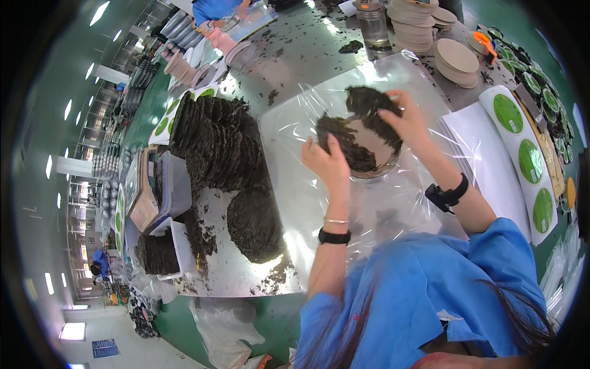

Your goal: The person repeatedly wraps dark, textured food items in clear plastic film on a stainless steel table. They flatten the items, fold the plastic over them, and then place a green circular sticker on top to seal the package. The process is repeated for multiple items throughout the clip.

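My left hand (pixel 328 162) grips a piece of dark dried seaweed (pixel 346 144), thumb on its near face. Between the fingers and thumb of my right hand (pixel 406 121) is another ragged seaweed piece (pixel 372 107). A gap separates the two pieces over a round beige disc (pixel 370 142), whose rim shows at the front. Beneath the disc, clear plastic film (pixel 295 124) covers a pale board. Left of the board leans a thick row of round seaweed cakes (pixel 214 143). One more round cake (pixel 255 225) lies flat in front of them.
Beige discs (pixel 456 60) stand stacked at the back right, near a clear jar (pixel 372 27). Sheets of green round labels (pixel 530 159) lie to the right. Bins, including a white basket (pixel 184 244) with seaweed, sit at left. Across the table works another person (pixel 214 11).
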The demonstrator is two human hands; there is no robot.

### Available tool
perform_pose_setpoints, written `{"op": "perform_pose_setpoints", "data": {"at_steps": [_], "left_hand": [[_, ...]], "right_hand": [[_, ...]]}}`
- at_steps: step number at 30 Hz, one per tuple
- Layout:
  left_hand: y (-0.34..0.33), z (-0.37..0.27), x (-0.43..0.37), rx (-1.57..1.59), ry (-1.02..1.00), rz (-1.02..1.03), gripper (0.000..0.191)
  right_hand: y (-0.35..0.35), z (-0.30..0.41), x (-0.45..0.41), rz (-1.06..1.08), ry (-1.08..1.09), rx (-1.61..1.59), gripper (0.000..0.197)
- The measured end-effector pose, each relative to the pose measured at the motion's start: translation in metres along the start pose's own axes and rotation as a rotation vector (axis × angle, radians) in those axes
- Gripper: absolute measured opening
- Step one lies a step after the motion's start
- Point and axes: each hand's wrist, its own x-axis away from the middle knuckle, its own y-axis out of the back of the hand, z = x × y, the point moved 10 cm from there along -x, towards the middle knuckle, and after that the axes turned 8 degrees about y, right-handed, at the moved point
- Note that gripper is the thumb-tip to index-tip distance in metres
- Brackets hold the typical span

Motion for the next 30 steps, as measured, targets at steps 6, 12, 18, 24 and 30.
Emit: {"op": "perform_pose_setpoints", "data": {"at_steps": [6, 12, 18, 24, 30], "left_hand": [[-0.002, -0.018, 0.036, -0.212, -0.263, -0.119, 0.05], [-0.003, -0.053, 0.036, -0.105, -0.549, 0.484, 0.062], [-0.046, -0.06, 0.031, -0.368, -0.521, 0.731, 0.071], [-0.096, -0.035, 0.041, -0.627, -0.524, 0.747, 0.076], [-0.051, -0.048, 0.043, -0.206, -0.538, 0.644, 0.059]], "right_hand": [[-0.027, 0.006, 0.02, 0.055, 0.368, 0.798, 0.06], [-0.032, 0.044, 0.014, 0.265, 0.535, 0.788, 0.071], [-0.079, 0.02, 0.029, 0.968, 0.317, 0.883, 0.068], [-0.092, -0.036, 0.036, 1.006, 0.362, 1.09, 0.055], [-0.083, -0.022, 0.042, 0.959, 0.407, 0.886, 0.042]]}}
